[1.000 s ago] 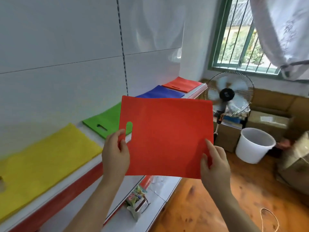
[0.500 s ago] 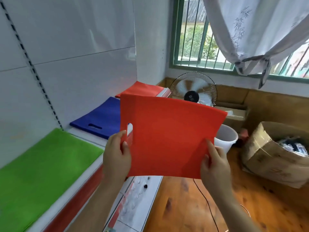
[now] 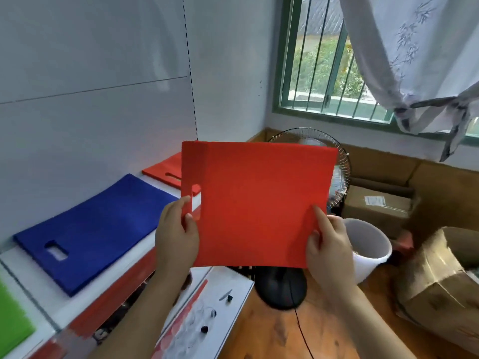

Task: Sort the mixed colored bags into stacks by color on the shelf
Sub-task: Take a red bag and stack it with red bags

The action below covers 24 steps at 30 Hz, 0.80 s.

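I hold a flat red bag (image 3: 256, 203) upright in front of me with both hands. My left hand (image 3: 176, 234) pinches its left edge beside the handle slot, and my right hand (image 3: 328, 244) pinches its lower right corner. On the white shelf (image 3: 33, 286) to my left lie a blue stack (image 3: 98, 229), a red stack (image 3: 166, 169) at the far end partly hidden by the held bag, and the corner of a green stack (image 3: 10, 317) at the frame's left edge.
A standing fan (image 3: 337, 177) is behind the held bag, its black base (image 3: 281, 288) on the wooden floor. A white bucket (image 3: 370, 244) and cardboard boxes (image 3: 440, 275) stand to the right. A lower shelf (image 3: 220, 307) carries small items. A window with a tied curtain is ahead.
My view has moved right along the shelf: the yellow stack is out of sight, green is nearly gone, and the far red stack is closer. Both hands still hold the red bag.
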Available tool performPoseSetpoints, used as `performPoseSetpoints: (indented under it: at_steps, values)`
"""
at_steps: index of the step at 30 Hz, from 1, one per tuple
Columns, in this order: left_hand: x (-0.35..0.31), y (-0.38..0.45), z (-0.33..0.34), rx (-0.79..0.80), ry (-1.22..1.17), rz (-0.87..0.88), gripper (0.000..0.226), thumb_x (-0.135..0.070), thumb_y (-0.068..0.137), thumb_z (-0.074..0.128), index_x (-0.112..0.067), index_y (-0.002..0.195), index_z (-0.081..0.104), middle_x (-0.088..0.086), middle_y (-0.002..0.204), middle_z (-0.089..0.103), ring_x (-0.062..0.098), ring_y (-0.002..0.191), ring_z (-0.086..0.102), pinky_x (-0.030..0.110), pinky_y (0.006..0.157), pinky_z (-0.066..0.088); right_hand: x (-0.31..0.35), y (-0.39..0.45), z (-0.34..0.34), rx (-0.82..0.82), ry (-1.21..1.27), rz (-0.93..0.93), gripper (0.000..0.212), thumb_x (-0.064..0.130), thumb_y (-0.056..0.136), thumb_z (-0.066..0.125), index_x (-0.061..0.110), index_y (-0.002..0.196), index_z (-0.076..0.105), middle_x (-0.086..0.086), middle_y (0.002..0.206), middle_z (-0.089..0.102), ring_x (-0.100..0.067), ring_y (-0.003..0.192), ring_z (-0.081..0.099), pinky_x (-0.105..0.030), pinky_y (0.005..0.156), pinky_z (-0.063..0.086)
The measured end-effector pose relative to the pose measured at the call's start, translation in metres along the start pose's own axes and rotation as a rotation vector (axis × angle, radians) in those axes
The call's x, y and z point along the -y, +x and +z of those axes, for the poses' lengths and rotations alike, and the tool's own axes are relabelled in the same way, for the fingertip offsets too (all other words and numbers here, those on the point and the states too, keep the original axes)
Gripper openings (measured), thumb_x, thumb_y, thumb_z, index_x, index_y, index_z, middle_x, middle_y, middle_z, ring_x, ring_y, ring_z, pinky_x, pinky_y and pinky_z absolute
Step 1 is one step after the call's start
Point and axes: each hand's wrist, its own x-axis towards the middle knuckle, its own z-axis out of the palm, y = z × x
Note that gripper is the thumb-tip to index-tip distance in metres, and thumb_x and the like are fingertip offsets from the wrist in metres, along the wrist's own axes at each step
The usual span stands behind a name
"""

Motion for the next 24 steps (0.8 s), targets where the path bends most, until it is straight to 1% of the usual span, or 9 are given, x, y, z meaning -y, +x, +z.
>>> performPoseSetpoints:
  at_steps: [1,5,9,13,15,17,19,22,24]
  values:
    - [0.002,0.008,0.006,-0.012,0.016,-0.011,0.037,-0.009,0.104,0.052,-0.02,0.139,0.06,-0.01,0.128,0.061,0.003,0.116,0.057,0.011,0.092,0.039,-0.003,0.015,0.008,0.012,0.006,-0.007,0.064,0.0,0.093,0.057,0.02,0.153,0.052,-0.004,0.128,0.053,-0.022,0.107,0.057,-0.032,0.087,0.045]
    - [0.013,0.045,0.032,-0.079,0.064,-0.062,0.04,-0.01,0.104,0.053,-0.021,0.142,0.059,-0.01,0.131,0.061,0.002,0.116,0.056,0.017,0.094,0.04,-0.015,0.076,0.051,0.082,0.05,-0.059,0.065,0.002,0.093,0.058,0.022,0.155,0.05,0.004,0.127,0.049,-0.013,0.102,0.054,-0.028,0.087,0.041]
    - [0.027,0.086,0.058,-0.15,0.084,-0.082,0.04,-0.011,0.105,0.053,-0.02,0.143,0.058,-0.009,0.136,0.06,0.004,0.121,0.055,0.024,0.097,0.041,-0.022,0.135,0.099,0.116,0.085,-0.097,0.064,0.002,0.094,0.059,0.02,0.154,0.051,0.003,0.128,0.05,-0.005,0.1,0.047,-0.027,0.09,0.04]
    - [0.046,0.125,0.081,-0.194,0.117,-0.113,0.04,-0.008,0.105,0.053,-0.015,0.143,0.059,-0.003,0.138,0.061,0.012,0.128,0.056,0.025,0.101,0.042,-0.019,0.194,0.142,0.175,0.114,-0.163,0.055,0.0,0.095,0.057,0.017,0.147,0.059,0.002,0.129,0.054,-0.014,0.108,0.055,-0.029,0.094,0.045]
    - [0.055,0.141,0.089,-0.215,0.138,-0.134,0.04,-0.008,0.104,0.054,-0.014,0.143,0.06,-0.001,0.139,0.061,0.014,0.128,0.056,0.025,0.102,0.042,-0.015,0.218,0.164,0.186,0.126,-0.216,0.048,0.001,0.097,0.058,0.016,0.143,0.062,0.004,0.128,0.055,-0.011,0.106,0.055,-0.029,0.094,0.047]
    - [0.063,0.155,0.095,-0.233,0.161,-0.165,0.04,-0.008,0.103,0.055,-0.014,0.142,0.06,-0.001,0.139,0.061,0.012,0.127,0.056,0.021,0.099,0.04,-0.011,0.243,0.187,0.207,0.142,-0.242,0.044,0.004,0.1,0.057,0.016,0.142,0.063,0.005,0.129,0.057,-0.004,0.104,0.05,-0.026,0.093,0.045]
    - [0.071,0.163,0.097,-0.254,0.197,-0.206,0.039,-0.008,0.103,0.056,-0.015,0.14,0.061,-0.001,0.136,0.062,0.012,0.124,0.057,0.019,0.098,0.04,-0.009,0.261,0.209,0.249,0.158,-0.258,0.043,0.004,0.101,0.057,0.015,0.142,0.063,0.003,0.13,0.057,-0.004,0.104,0.049,-0.026,0.092,0.044]
    - [0.081,0.17,0.1,-0.278,0.286,-0.246,0.039,-0.01,0.103,0.057,-0.014,0.141,0.061,0.0,0.135,0.062,0.016,0.122,0.059,0.024,0.098,0.045,-0.005,0.287,0.245,0.311,0.188,-0.318,0.044,0.001,0.1,0.057,0.012,0.141,0.063,0.001,0.128,0.059,-0.011,0.103,0.054,-0.028,0.092,0.045]
    - [0.086,0.177,0.103,-0.29,0.348,-0.293,0.041,-0.009,0.102,0.056,-0.013,0.143,0.06,0.001,0.138,0.061,0.018,0.125,0.058,0.031,0.101,0.049,-0.002,0.307,0.272,0.361,0.22,-0.342,0.045,0.002,0.1,0.056,0.014,0.142,0.063,0.003,0.127,0.058,-0.008,0.102,0.052,-0.029,0.091,0.046]
